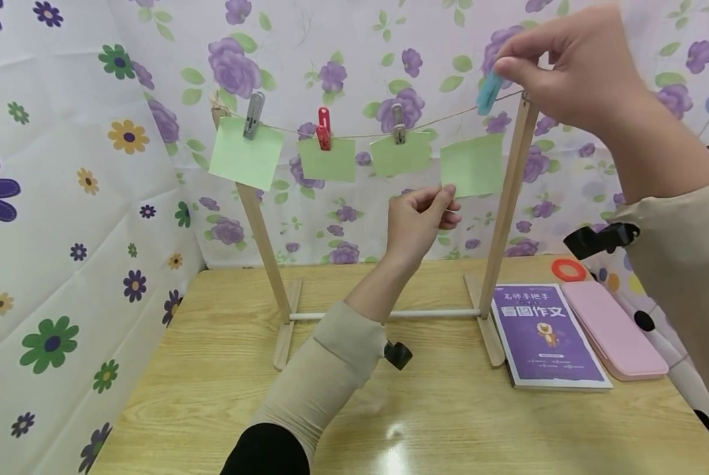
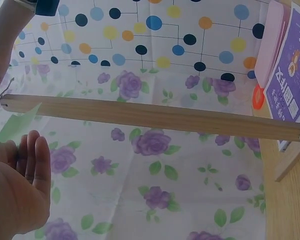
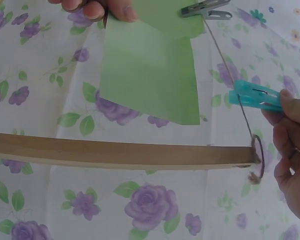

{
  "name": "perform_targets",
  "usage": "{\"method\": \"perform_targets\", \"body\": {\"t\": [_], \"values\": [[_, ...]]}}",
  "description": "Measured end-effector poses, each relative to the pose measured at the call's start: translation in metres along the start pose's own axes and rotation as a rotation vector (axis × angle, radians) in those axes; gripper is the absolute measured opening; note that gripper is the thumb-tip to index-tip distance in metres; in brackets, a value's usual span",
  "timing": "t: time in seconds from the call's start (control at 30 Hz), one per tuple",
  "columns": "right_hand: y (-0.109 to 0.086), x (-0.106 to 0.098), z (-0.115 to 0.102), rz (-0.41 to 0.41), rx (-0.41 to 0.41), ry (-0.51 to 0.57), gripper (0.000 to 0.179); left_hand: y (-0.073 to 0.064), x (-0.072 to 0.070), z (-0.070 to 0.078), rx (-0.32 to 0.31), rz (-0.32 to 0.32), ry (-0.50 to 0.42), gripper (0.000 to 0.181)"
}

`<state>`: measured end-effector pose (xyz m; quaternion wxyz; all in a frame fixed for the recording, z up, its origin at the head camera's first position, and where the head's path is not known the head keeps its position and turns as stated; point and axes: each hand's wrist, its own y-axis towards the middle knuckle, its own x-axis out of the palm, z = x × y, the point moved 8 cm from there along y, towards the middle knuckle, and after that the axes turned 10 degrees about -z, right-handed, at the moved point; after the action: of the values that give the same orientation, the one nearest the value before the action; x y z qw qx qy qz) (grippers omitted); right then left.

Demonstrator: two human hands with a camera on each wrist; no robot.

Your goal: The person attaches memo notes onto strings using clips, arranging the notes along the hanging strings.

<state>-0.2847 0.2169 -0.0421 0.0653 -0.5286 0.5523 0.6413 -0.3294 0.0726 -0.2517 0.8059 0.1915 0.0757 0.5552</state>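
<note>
My left hand (image 1: 418,221) pinches a green sheet of paper (image 1: 474,165) by its lower left corner, between thumb and fingers. The sheet is just below the right part of a thin string (image 1: 449,120). Up by the string's right end, my right hand (image 1: 588,72) pinches a blue clothespin (image 1: 489,94) by its handle end. In the right wrist view the clothespin's (image 3: 255,95) front end overlaps the string, apart from the paper (image 3: 150,75). Three more green sheets hang along the string, under a grey clothespin (image 1: 254,115), a red clothespin (image 1: 324,128) and another grey one.
The string runs between two wooden posts (image 1: 514,191), joined low down by a white rod (image 1: 434,314). Right of the stand, on the wooden table (image 1: 212,396), lie a purple book (image 1: 550,336), a pink case (image 1: 615,330) and a red ring (image 1: 568,261). Flowered cloth hangs behind.
</note>
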Motion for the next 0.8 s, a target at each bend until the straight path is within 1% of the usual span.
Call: {"method": "perform_targets", "body": {"t": [0.1, 0.2, 0.4, 0.7, 0.8], "values": [[0.001, 0.004, 0.001, -0.038, 0.001, -0.027, 0.023, 0.001, 0.001, 0.001, 0.005, -0.008, -0.010, 0.026], [0.001, 0.007, 0.003, -0.057, 0.008, -0.042, 0.023, 0.001, 0.001, 0.003, 0.014, -0.021, -0.023, 0.027], [0.001, 0.009, 0.009, -0.083, 0.042, -0.034, 0.022, 0.001, 0.002, 0.005, 0.027, -0.032, -0.042, 0.025], [0.000, 0.012, 0.010, -0.119, 0.065, -0.053, 0.023, 0.002, 0.002, 0.010, 0.053, -0.042, -0.094, 0.025], [0.000, 0.013, 0.010, -0.130, 0.064, -0.060, 0.023, 0.003, 0.001, 0.011, 0.057, -0.040, -0.097, 0.024]]}}
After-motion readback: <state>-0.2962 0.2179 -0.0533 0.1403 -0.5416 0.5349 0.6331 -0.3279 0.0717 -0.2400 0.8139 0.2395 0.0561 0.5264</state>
